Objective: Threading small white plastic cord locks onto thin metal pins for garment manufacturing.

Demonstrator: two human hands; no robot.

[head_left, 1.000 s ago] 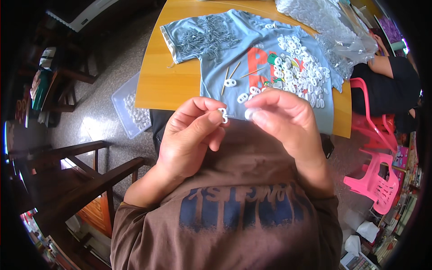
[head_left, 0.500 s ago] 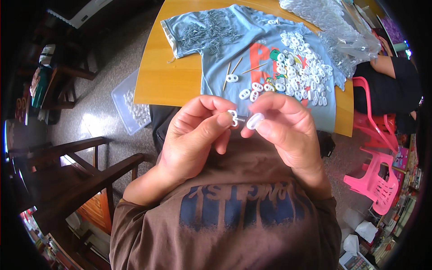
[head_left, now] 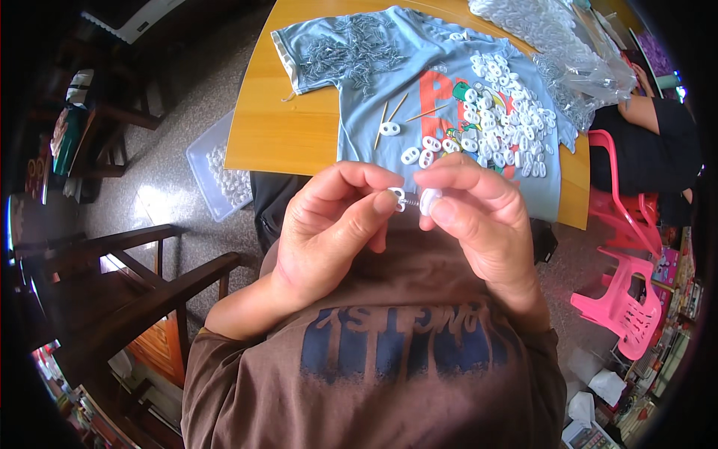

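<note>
Between thumb and fingertips, my left hand pinches a small white two-hole cord lock piece. A thin metal spring spans the gap from it to a white oval cord lock piece, which my right hand pinches. Both hands are close together over my lap, just off the table's near edge. Beyond them, a blue T-shirt covers part of the table. Many white cord lock pieces lie heaped on its right side, and a pile of metal springs rests on its sleeve.
Thin wooden sticks lie on the shirt on the yellow wooden table. Clear plastic bags occupy the far right, near another person. A translucent bin stands left, a pink plastic chair right, a dark wooden chair lower left.
My hands have come slightly closer together. The oval piece has turned more upright, and the gap bridged by the spring is shorter.
</note>
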